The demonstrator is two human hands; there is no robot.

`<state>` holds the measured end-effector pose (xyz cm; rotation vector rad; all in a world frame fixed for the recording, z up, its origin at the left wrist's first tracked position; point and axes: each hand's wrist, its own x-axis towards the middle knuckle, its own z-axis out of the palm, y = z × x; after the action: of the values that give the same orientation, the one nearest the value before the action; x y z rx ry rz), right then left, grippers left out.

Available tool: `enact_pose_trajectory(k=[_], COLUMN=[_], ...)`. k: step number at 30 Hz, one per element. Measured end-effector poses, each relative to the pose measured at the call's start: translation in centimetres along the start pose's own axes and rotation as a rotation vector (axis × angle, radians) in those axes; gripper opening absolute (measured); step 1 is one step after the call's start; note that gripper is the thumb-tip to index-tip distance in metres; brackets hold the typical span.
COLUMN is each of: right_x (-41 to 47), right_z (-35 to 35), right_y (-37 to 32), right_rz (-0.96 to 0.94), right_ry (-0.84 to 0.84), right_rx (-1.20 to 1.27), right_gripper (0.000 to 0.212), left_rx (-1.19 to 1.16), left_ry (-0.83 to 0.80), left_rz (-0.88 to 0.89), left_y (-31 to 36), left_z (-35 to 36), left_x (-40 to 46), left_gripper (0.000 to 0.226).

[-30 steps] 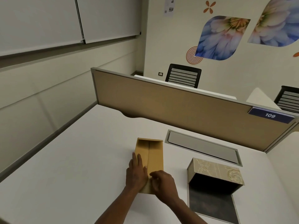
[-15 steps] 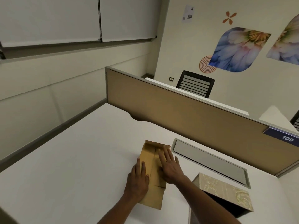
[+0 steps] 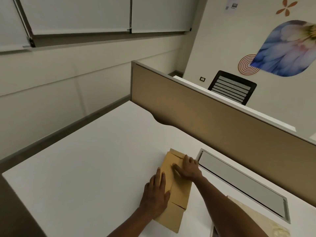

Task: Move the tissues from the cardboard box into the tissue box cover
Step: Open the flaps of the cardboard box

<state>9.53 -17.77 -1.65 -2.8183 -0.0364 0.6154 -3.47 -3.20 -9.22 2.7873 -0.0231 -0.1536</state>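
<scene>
A brown cardboard box (image 3: 177, 194) lies on the white desk (image 3: 95, 168), its flaps folded over the top. My left hand (image 3: 156, 195) rests flat on the box's left side with fingers spread. My right hand (image 3: 187, 168) presses flat on the far flaps, fingers apart. No tissues are visible. The patterned beige tissue box cover (image 3: 256, 223) shows only partly at the bottom right, behind my right forearm.
A grey cable tray lid (image 3: 239, 183) is set into the desk right of the box. A tan partition (image 3: 213, 120) runs along the desk's far edge. A black chair (image 3: 232, 88) stands beyond it. The desk's left edge drops off at the lower left.
My right hand slid from the near end of the box to its far flaps. My view swung left and the tissue box cover moved mostly out of frame.
</scene>
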Motion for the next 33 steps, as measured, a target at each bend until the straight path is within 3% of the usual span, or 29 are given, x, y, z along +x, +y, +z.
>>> enact_pose_trajectory(k=[13,17,20,23,27,33], right_x=[1.5,1.9,1.8,1.4,0.3,-0.2], right_z=[-0.9,-2.0,-3.2,-3.6,-3.8,-3.8], right_y=[-0.2,-0.6,0.0,1.2,2.5,4.4], right_rz=[0.076,0.113,0.101,0.079,0.057,0.069], right_ry=[0.018,0.015,-0.01,-0.033,-0.053,-0.041], right_rx=[0.121,0.299,0.413,0.482,0.58,0.743], right_gripper=[0.062,0.029,0.026,0.02,0.021,0.047], left_rx=[0.035,-0.021,-0.046,-0.051,-0.145,-0.213], left_ry=[-0.072,-0.134,-0.155,-0.128,-0.063,0.048], left_rz=[-0.058,-0.049,-0.071,-0.081,-0.1,-0.066], left_y=[1.5,2.0,2.8,3.4,3.5,3.2], left_z=[-0.9,-2.0,-2.6,-2.7,-2.8,-4.4], left_x=[0.2,0.7,0.9,0.9,1.0,0.8], left_gripper=[0.078,0.095,0.111,0.113,0.106,0.078])
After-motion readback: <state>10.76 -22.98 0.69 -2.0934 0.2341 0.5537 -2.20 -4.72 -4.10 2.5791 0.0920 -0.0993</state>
